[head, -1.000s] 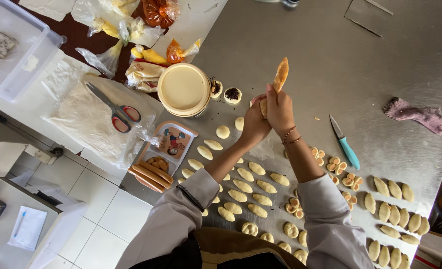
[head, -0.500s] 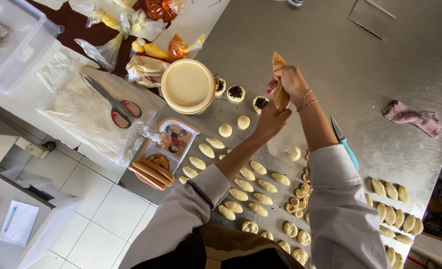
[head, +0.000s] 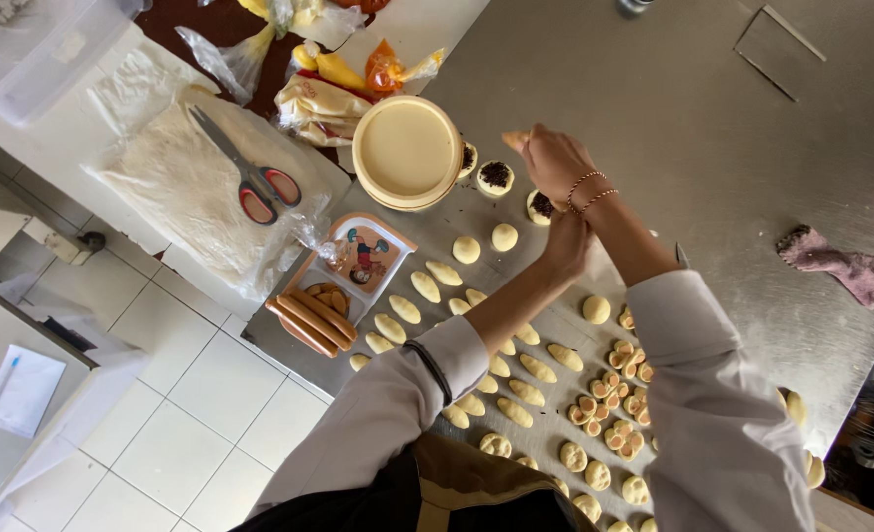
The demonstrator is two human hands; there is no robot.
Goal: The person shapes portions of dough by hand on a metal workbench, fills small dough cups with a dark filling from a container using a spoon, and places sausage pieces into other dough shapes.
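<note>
Pale cream dough pieces in rows over a dull grey steel surface, faintly dusted white. Dark brown filling on three round dough cups. Cream-yellow round lid. Scissors with red handles and grey blades on a white floury cloth. Crumpled pink-mauve rag. Light grey sleeves, a black band at one cuff. Beaded red-and-white bracelet at the wrist of the right hand. White floor tiles.
</note>
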